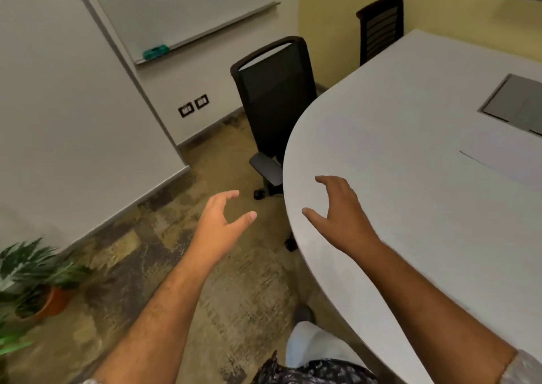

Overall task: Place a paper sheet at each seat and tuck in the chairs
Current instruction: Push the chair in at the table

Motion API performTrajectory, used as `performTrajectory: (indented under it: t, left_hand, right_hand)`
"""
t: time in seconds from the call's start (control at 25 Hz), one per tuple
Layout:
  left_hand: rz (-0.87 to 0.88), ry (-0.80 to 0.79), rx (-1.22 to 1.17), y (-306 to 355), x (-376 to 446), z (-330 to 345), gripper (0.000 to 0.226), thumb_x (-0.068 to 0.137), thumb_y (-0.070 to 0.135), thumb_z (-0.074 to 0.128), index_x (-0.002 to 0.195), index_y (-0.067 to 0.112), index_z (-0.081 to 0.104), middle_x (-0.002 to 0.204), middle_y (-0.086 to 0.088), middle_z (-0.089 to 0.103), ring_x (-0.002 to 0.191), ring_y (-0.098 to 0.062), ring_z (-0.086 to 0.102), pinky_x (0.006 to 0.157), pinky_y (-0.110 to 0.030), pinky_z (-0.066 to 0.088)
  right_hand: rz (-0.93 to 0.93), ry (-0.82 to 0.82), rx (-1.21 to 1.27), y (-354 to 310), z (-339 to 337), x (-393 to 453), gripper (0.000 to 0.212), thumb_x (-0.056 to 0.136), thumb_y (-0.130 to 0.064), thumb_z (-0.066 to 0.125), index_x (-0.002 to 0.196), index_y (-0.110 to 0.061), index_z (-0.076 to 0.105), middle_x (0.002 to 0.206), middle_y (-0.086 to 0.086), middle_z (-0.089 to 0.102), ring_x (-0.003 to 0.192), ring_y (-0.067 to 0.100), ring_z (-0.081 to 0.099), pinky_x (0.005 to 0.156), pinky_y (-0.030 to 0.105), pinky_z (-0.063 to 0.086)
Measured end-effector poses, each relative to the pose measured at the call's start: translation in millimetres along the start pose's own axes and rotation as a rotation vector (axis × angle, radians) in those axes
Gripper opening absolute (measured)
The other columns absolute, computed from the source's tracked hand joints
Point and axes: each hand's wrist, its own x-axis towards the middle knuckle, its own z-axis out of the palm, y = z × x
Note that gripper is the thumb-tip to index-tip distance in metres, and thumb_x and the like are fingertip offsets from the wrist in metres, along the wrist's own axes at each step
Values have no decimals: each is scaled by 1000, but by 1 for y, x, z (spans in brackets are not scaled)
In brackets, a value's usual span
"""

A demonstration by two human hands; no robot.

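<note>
A black mesh office chair [274, 96] stands at the rounded end of the white table [410, 119], its seat under the tabletop and one armrest sticking out. A second dark chair [379, 27] stands further back at the table's far side. A paper sheet [504, 163] lies on the table at the right. My left hand [218, 225] hovers over the floor, fingers loosely curved, holding nothing. My right hand [340, 213] hangs over the table's edge, fingers spread and relaxed, also empty.
A whiteboard [181, 8] with a teal eraser [156, 51] hangs on the far wall. A potted plant [38, 278] stands on the floor at the left. A grey hatch [516, 102] is set in the tabletop. Patterned floor lies between me and the chair.
</note>
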Motion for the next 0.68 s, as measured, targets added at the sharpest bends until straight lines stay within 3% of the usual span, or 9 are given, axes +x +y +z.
performTrajectory:
  t: [0.2,0.32,0.4,0.52,0.68]
  left_hand:
    - [73,-46,13,-33,105,-24,59,91,49,76,144,38,53,148,21,42,133,2,40,98,-26,39]
    - [98,-88,95,-39,184,-53,62,89,54,76,144,41,51,150,21,41,134,3,38,93,-20,40]
    - [137,-114,146,-37,229,-72,63,88,54,76,145,40,50,154,17,41,139,-1,39,99,-19,40]
    - [188,-59,167,-28,305,-91,64,89,52,76,146,37,50,157,12,41,144,-8,39,115,-38,43]
    - [240,-51,162,-26,392,-105,66,88,51,77,146,36,50,158,13,40,144,-6,37,114,-44,46]
  right_hand:
    - [99,69,-7,-5,26,88,75,94,-43,76,157,-26,38,161,1,40,147,24,42,110,31,38]
    - [156,65,8,-12,41,157,75,95,-41,76,158,-24,38,161,1,40,147,24,42,108,29,37]
    - [167,58,8,-23,48,200,75,95,-42,76,158,-24,39,160,2,42,146,25,44,108,29,37]
    - [118,67,-18,-44,57,275,74,94,-43,76,156,-24,41,158,3,44,143,25,46,107,30,38]
    - [128,114,-33,-75,72,357,72,93,-45,76,154,-27,42,157,1,44,142,22,46,108,37,47]
